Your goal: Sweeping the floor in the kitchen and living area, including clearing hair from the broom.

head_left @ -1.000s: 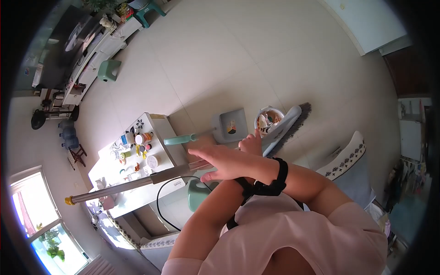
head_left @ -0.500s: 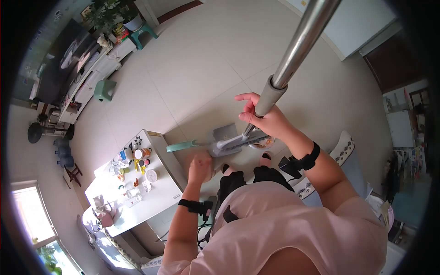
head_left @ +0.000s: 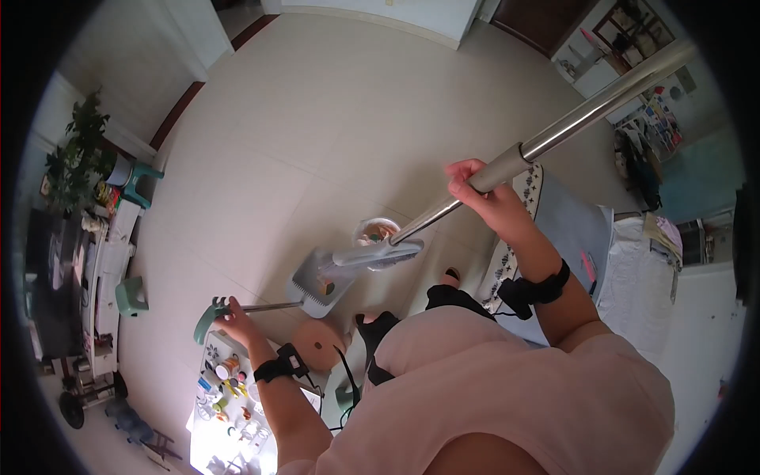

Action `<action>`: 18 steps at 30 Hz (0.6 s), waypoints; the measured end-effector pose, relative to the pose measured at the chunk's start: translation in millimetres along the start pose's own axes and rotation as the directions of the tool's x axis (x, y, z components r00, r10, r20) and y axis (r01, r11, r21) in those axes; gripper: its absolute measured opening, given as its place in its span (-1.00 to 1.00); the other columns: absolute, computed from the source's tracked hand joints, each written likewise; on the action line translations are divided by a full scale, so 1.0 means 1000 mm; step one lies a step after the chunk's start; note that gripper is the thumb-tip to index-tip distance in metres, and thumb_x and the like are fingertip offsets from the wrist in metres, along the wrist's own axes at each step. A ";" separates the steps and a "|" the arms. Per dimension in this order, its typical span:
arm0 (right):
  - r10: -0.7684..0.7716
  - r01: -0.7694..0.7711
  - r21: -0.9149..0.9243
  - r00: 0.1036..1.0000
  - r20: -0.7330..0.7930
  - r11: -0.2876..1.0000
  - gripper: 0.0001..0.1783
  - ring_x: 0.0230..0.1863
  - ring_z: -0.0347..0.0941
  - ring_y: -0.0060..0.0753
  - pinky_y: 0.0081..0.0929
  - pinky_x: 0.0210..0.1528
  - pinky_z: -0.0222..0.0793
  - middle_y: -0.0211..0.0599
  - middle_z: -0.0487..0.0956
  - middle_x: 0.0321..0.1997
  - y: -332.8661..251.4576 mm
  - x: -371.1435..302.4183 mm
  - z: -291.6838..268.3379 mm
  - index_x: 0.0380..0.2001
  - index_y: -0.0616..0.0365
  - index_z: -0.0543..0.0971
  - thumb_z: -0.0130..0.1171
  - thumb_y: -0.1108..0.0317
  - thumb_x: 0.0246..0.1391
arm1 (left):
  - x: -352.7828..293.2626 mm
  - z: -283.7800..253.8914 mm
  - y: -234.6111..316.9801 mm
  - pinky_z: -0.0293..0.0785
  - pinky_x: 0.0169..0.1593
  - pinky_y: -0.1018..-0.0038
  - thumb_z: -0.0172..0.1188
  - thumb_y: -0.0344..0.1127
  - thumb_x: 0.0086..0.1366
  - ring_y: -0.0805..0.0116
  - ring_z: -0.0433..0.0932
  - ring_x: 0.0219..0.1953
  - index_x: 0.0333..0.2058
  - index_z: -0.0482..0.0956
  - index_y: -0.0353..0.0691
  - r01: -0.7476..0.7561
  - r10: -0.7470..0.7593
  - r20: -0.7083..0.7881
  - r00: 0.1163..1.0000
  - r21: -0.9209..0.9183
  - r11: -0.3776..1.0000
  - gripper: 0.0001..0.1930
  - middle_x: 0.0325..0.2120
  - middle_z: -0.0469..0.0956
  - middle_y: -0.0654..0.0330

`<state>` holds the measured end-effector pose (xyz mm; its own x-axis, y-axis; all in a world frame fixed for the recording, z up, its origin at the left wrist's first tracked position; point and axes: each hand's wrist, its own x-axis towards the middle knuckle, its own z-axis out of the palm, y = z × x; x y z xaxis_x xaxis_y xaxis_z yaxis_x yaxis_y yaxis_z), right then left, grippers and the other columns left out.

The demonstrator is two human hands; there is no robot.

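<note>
My left hand is closed on the green handle of a long-handled dustpan. Its grey pan is on my left, with a small brownish bit inside. With my right hand I hold the grey sleeve of a broom's metal pole; the pole slants up to the right. Fingers wrap only loosely around it. The pale broom head hangs between the pan and a round waste bin, overlapping both in view. Inside the bin lies mixed litter.
A pinkish round stool stands beside my feet. At lower left, a table carries jars and bottles. On the right is a grey-blue seat with patterned trim. A green stool stands near the TV cabinet.
My left hand, empty before, has taken hold of the dustpan's green handle. The broom has tilted further right in my right hand, and my view has turned.
</note>
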<state>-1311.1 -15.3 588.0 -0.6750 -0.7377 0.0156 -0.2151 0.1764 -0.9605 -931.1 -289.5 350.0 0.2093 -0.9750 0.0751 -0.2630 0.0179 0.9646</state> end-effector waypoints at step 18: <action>0.291 -0.274 0.115 0.781 -0.552 0.955 -0.74 -0.65 0.37 -0.66 -0.70 -0.62 0.32 -0.48 0.42 -0.56 0.090 -0.061 -0.376 -0.31 0.16 0.49 0.16 0.23 -0.01 | -0.061 0.177 0.313 0.35 -0.10 0.48 0.22 -0.34 0.11 0.35 0.48 -0.24 -0.31 0.51 -0.47 -0.492 0.451 -0.236 0.861 -0.161 0.855 -0.73 -0.30 0.53 0.07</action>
<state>-1554.9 290.3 604.6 -0.9797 -0.1651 -0.1137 0.0609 0.2951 -0.9535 -1192.8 -263.4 602.4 0.2833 -0.7789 0.5596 -0.1768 0.5311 0.8287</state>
